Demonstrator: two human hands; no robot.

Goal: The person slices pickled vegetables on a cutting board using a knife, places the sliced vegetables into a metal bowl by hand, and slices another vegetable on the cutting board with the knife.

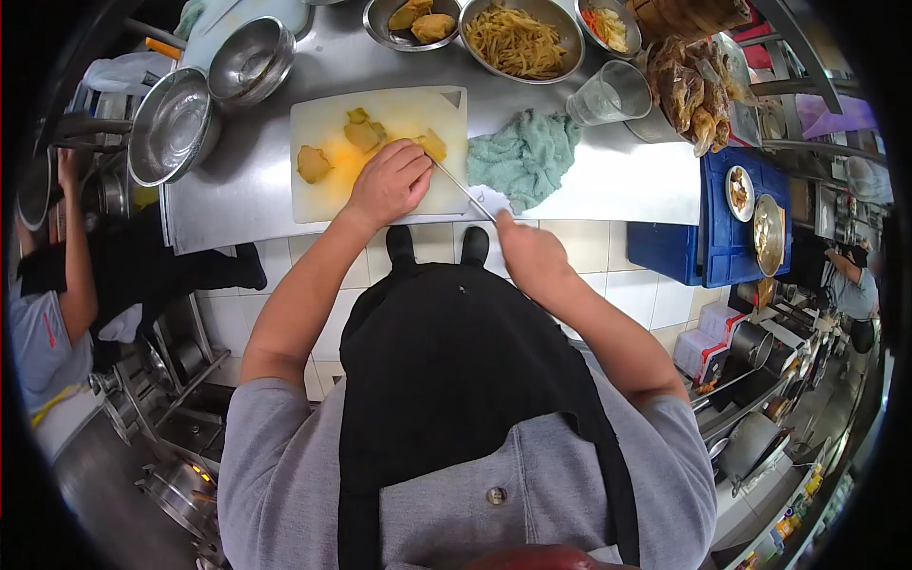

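My right hand [532, 255] is closed around the handle of a knife [463, 190], whose narrow blade slants up and left over a white cutting board [313, 106]. My left hand [391, 182] rests on the board with curled fingers, pressed against a yellow-green piece of what looks like pickled vegetable [431, 144] beside the blade. The fingertips and part of that piece are hidden. A lumpy green-yellow piece [364, 130] lies farther back on the board, and a flatter piece [313, 164] lies at its left. Yellowish liquid stains the board's middle.
A green cloth [527, 160] lies right of the board, near a clear plastic cup [610, 93]. Behind are bowls of shredded vegetable [522, 40] and larger chunks [418, 19]. Metal bowls [174, 128] stand left. A blue bin [665, 252] is at right. Another person's arm [76, 256] shows left.
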